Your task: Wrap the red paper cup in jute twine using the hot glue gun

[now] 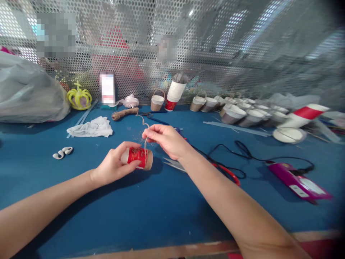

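- Head view: my left hand [114, 160] is gripping the red-and-white cup [137, 157], which is lying sideways in front of me; can't tell if it's touching the tabletop [113, 219].
- My right hand [164, 138] is pinching the twine [146, 146] between thumb and fingertips, just above the cup.
- Twine is crossing the cup beside its brown end; other way it's leading toward the twine bundle [125, 113], apparently uncut.
- Progress, my read: this one's looking partway. Brown is showing at one end only; can't tell if that's wound twine.
- Handled bucket [156, 103] at the back is looking finished.
- Scissors [174, 164] are lying by my right forearm, unheld.
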`<act>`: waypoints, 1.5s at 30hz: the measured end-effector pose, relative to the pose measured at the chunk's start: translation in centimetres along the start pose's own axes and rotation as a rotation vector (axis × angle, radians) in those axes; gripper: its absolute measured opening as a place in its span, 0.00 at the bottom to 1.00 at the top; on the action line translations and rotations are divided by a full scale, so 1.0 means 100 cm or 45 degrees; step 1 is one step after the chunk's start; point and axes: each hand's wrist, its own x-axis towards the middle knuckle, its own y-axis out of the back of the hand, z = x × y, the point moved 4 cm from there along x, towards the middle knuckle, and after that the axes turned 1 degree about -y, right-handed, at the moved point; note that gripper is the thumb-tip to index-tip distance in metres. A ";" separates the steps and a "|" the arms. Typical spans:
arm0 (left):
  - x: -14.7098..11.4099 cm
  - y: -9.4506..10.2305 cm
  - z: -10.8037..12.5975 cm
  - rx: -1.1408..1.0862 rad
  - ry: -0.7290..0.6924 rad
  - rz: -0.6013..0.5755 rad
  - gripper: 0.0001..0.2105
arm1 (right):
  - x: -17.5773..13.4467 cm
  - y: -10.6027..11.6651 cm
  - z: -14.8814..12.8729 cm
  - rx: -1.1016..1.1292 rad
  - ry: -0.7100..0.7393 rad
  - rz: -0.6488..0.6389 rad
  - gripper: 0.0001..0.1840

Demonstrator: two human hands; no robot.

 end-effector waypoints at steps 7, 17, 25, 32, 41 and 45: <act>0.001 -0.005 -0.010 -0.425 0.341 -0.001 0.14 | -0.001 0.014 -0.003 -0.152 0.086 0.092 0.13; -0.002 -0.004 0.000 -0.293 0.176 -0.030 0.13 | -0.004 0.009 -0.003 -0.230 0.093 0.082 0.12; -0.008 -0.003 0.001 -0.226 0.108 -0.006 0.12 | -0.004 0.009 0.002 -0.275 0.063 0.068 0.11; -0.010 -0.002 -0.002 -0.258 0.123 -0.003 0.11 | -0.005 0.009 -0.001 -0.323 0.052 0.076 0.10; -0.010 -0.001 0.004 -0.224 0.031 0.006 0.11 | -0.005 0.008 0.000 -0.396 0.017 0.039 0.11; -0.010 -0.001 0.005 -0.221 -0.005 0.008 0.11 | -0.006 0.007 0.002 -0.432 -0.001 0.000 0.10</act>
